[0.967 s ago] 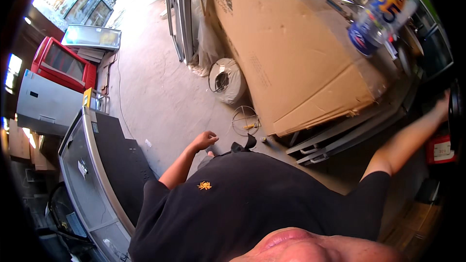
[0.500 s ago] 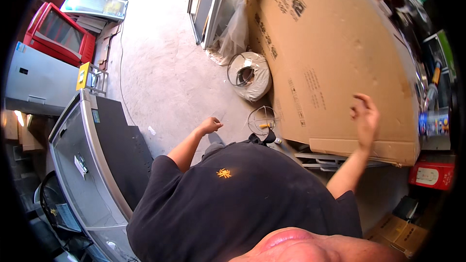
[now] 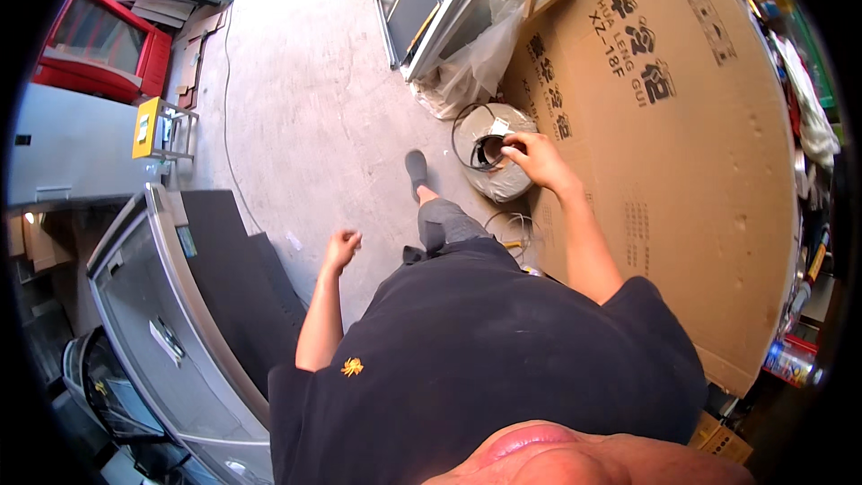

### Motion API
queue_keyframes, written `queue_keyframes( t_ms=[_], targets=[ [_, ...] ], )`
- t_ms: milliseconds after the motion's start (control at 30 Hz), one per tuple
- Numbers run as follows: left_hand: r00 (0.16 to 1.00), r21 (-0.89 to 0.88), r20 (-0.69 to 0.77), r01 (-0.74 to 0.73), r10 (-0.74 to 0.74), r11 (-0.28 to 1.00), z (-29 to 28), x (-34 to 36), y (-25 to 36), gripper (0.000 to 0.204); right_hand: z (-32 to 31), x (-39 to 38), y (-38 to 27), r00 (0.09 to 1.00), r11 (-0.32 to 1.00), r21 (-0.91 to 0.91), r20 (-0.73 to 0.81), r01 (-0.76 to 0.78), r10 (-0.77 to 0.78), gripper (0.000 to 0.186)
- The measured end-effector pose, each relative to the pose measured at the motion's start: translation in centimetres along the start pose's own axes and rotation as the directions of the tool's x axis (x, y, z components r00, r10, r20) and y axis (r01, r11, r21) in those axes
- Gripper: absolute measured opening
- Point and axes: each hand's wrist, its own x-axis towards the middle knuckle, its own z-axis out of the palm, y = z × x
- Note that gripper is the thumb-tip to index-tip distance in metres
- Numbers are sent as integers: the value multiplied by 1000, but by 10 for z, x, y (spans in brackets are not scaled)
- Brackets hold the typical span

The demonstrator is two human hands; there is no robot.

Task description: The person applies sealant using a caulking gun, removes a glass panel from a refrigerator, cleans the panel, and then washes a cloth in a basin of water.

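Since a moment ago my right hand [image 3: 532,154] has come down from the big brown cardboard box [image 3: 682,171] onto the round grey coil of cable [image 3: 496,157] on the floor, fingers bent on its top edge. My left hand [image 3: 341,247] hangs loosely curled, holding nothing.

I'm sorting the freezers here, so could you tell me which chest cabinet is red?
The red chest cabinet at the upper left; the nearer cabinet by the left hand is grey.
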Motion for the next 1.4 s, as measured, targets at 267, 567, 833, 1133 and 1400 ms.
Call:
queue_keyframes(
  t_ms=[267,567,833,1133,1400],
  targets=[
    [841,-53,-214,498,-497,866,-117,-25,-27,27,52,283,-33,975,982,-53,142,181,-172,30],
    [857,-202,-262,401,-444,893,-191,88,109,33,29,515,3,985,981,-111,-86,-157,148,28],
    [932,-90,-127,329,-339,940,-311,263,158,39,39,596,52,848,862,-79,-242,-501,471,39],
    [881,-78,-257,391,-397,917,-493,360,240,33,47,698,73,689,711,-57,-311,-701,655,32],
    [917,88,-190,372,-352,924,-487,417,356,34,84,764,138,533,580,9,-385,-814,754,33]
  ],
)
